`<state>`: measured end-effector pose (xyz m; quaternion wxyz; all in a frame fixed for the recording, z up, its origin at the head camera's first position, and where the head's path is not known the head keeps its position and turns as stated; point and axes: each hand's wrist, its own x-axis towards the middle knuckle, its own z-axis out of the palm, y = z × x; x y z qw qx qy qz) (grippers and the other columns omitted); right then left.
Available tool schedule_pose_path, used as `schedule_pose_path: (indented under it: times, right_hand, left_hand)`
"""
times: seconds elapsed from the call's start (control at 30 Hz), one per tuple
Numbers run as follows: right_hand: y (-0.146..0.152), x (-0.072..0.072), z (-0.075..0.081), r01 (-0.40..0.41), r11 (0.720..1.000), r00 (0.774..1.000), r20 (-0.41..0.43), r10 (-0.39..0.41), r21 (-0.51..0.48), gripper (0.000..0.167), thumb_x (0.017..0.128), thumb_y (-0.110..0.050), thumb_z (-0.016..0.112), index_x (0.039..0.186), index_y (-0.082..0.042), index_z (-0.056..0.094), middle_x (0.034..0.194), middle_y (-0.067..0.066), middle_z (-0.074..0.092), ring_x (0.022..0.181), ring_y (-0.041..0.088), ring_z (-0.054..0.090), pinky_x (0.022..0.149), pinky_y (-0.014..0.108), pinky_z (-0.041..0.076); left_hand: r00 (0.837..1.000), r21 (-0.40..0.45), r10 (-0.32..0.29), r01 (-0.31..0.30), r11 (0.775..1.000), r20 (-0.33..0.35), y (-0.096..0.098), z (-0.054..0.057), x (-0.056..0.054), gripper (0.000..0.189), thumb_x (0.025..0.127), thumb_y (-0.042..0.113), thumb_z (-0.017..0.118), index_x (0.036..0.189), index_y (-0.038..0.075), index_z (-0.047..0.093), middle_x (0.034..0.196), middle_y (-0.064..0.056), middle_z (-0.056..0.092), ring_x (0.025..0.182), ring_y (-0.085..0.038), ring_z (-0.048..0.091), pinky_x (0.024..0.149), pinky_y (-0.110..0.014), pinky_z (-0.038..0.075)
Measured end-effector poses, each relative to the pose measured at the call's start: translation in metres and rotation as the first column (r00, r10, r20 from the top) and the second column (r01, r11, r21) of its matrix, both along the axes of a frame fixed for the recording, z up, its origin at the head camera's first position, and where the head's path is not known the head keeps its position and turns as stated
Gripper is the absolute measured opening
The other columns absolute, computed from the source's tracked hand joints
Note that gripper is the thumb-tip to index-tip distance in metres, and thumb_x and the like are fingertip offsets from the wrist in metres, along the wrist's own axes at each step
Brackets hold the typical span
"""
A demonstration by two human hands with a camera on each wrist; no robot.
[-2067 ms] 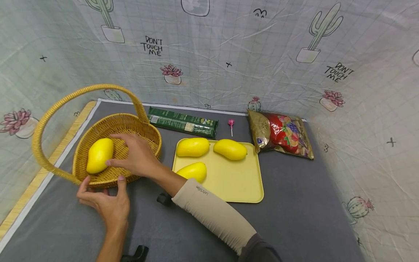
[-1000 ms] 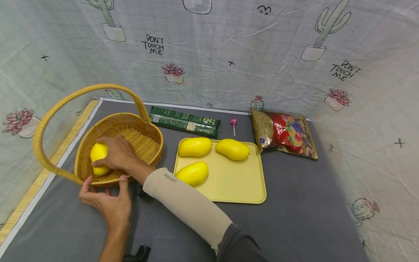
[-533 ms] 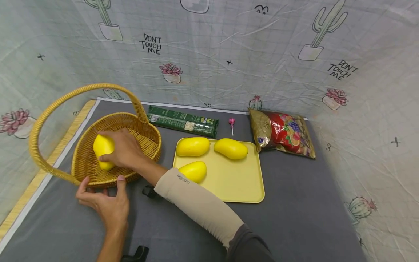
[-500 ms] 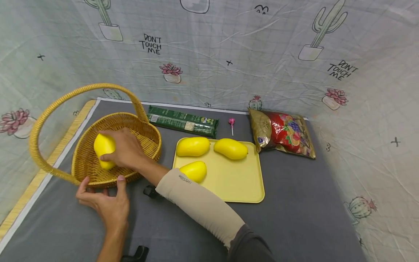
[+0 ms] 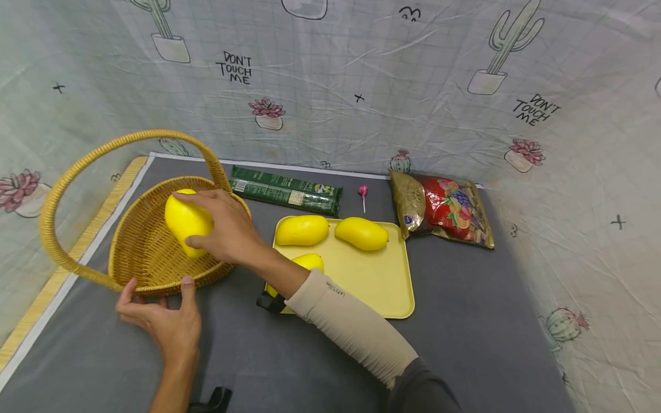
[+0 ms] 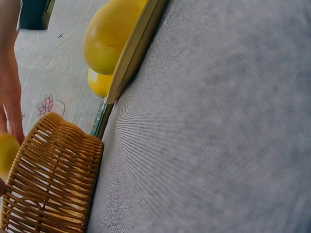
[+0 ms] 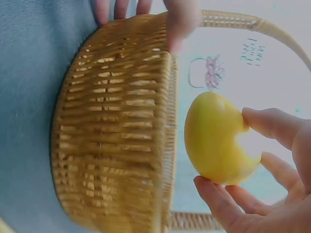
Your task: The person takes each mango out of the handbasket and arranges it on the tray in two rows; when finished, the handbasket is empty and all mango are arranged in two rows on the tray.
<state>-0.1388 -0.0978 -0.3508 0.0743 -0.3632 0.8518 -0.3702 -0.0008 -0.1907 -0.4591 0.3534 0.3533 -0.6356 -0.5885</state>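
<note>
A yellow mango (image 5: 188,222) is in my right hand (image 5: 227,226), pinched between thumb and fingers. In the right wrist view the mango (image 7: 218,138) hangs just above the rim of the wicker basket (image 7: 112,126), apart from it. My left hand (image 5: 162,321) holds the near side of the basket (image 5: 150,252); its thumb lies over the rim and its fingers sit low on the wall. Beside the basket, a pale yellow tray (image 5: 372,287) bears three mangoes, among them one at the back left (image 5: 302,230), one at the back right (image 5: 361,234) and one partly behind my right forearm.
Behind the tray lie a green packet (image 5: 286,189) and a pink lollipop (image 5: 364,195). A red and gold bag (image 5: 444,209) rests at the back right. The basket's tall handle (image 5: 129,137) arches above its left side. A patterned cloth hangs behind the grey table (image 5: 465,321).
My right hand reached into the basket, took hold of the mango lying there and lifted it up and rightward. My left hand has stayed on the basket's near rim.
</note>
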Motion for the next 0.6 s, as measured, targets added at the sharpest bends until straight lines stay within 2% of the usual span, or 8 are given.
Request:
schedule_pose_path:
  times: [0.2, 0.33, 0.5, 0.6]
  right_hand:
    - [0.034, 0.003, 0.009, -0.017, 0.997, 1.000, 0.007, 0.017, -0.073, 0.076, 0.093, -0.021, 0.085, 0.160, -0.032, 0.050, 0.164, 0.001, 0.047, 0.147, 0.018, 0.048, 0.110, 0.029, 0.046]
    - [0.057, 0.004, 0.012, -0.017, 0.996, 1.000, -0.011, 0.016, -0.085, 0.076, 0.093, -0.020, 0.085, 0.159, -0.032, 0.051, 0.166, 0.000, 0.045, 0.145, 0.020, 0.050, 0.106, 0.030, 0.050]
    - [0.087, 0.004, 0.013, -0.026, 0.995, 1.000, 0.010, 0.027, -0.093, 0.076, 0.093, -0.016, 0.085, 0.159, -0.033, 0.051, 0.169, 0.000, 0.041, 0.137, 0.019, 0.056, 0.102, 0.029, 0.053]
    - [0.104, 0.004, 0.013, -0.033, 0.996, 0.999, 0.008, 0.033, -0.084, 0.076, 0.093, -0.015, 0.084, 0.159, -0.033, 0.051, 0.169, 0.001, 0.040, 0.139, 0.020, 0.055, 0.104, 0.033, 0.054]
  left_hand:
    - [1.000, -0.006, -0.006, 0.006, 1.000, 0.023, 0.000, 0.000, 0.001, 0.077, 0.097, 0.023, 0.076, 0.153, 0.028, 0.024, 0.160, -0.005, 0.006, 0.158, -0.018, 0.006, 0.133, -0.054, 0.017]
    - [0.999, -0.012, -0.005, 0.006, 1.000, 0.034, 0.000, 0.000, 0.000, 0.077, 0.098, 0.024, 0.075, 0.154, 0.028, 0.023, 0.160, -0.005, 0.006, 0.159, -0.017, 0.005, 0.133, -0.054, 0.017]
    - [0.999, -0.016, -0.001, 0.001, 1.000, 0.040, 0.000, -0.001, 0.000, 0.076, 0.098, 0.025, 0.075, 0.154, 0.027, 0.023, 0.160, -0.005, 0.007, 0.160, -0.016, 0.006, 0.132, -0.053, 0.019]
    - [0.999, -0.017, 0.001, 0.000, 1.000, 0.039, 0.000, -0.001, 0.000, 0.076, 0.098, 0.025, 0.074, 0.155, 0.027, 0.024, 0.159, -0.006, 0.007, 0.160, -0.016, 0.007, 0.132, -0.053, 0.020]
